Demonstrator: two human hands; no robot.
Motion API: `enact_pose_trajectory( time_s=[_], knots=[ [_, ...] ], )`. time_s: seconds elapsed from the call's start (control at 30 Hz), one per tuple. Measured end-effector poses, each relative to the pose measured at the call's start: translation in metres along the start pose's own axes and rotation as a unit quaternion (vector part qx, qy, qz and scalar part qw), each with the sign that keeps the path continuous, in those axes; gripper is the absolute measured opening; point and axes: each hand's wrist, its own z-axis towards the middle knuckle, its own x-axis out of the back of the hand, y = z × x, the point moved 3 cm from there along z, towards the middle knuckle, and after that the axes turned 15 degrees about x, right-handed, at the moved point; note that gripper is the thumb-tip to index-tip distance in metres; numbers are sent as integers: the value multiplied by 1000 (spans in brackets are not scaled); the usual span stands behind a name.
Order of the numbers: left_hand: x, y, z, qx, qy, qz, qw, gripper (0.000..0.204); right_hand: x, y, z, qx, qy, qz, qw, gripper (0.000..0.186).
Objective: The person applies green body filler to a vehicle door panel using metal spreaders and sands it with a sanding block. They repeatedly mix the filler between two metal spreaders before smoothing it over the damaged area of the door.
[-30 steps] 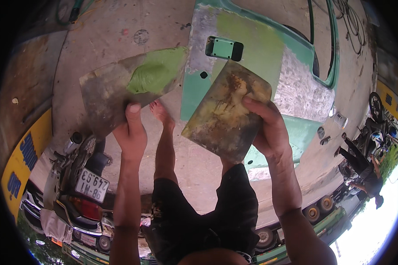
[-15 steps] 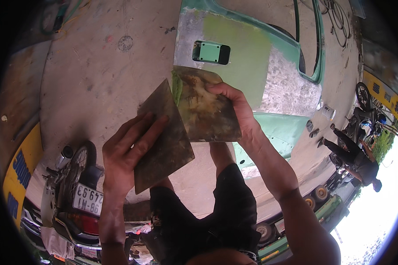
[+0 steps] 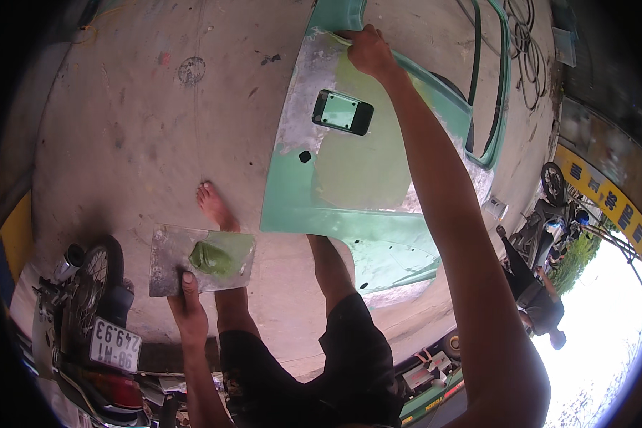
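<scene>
My left hand (image 3: 192,310) grips a thin flat plate (image 3: 167,251) low on the left, thumb on top. A mound of green putty (image 3: 217,261) lies on it. My right hand (image 3: 369,53) reaches to the far edge of a green vehicle door panel (image 3: 299,191), its fingers closed on a putty spreader that is almost wholly hidden. A pale green smear of putty (image 3: 339,38) shows beside the fingertips. Patches of dull green filler (image 3: 364,167) and bare whitish sanding cover the panel, around a dark-rimmed handle recess (image 3: 343,112).
A parked motorbike (image 3: 96,299) with a number plate stands at the left. Coiled hose (image 3: 524,53) lies at the far right, and a metal can (image 3: 495,207) is beyond the panel. Another person (image 3: 531,289) is at the right near more motorbikes (image 3: 542,221). My bare foot (image 3: 215,205) rests on the concrete.
The two plates, held together before, are apart. My left hand has lowered its plate, now showing putty on top; my right hand has moved far forward to the panel's upper edge.
</scene>
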Motion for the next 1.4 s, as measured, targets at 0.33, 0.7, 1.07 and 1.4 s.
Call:
enact_pose_trajectory(
  time_s=[0.33,0.7,1.07,1.4],
  knots=[
    [9,15,20,20,13,-2,1000,72,-25,-94,-38,-52,76,3,996,55],
    [18,16,18,7,36,-54,998,72,16,-48,-30,-34,22,71,997,52],
    [1,19,20,45,25,-38,998,76,-23,-97,-25,-77,31,41,996,55],
    [-2,38,14,-18,47,-112,992,71,9,-86,-73,16,19,43,999,53]
  ],
)
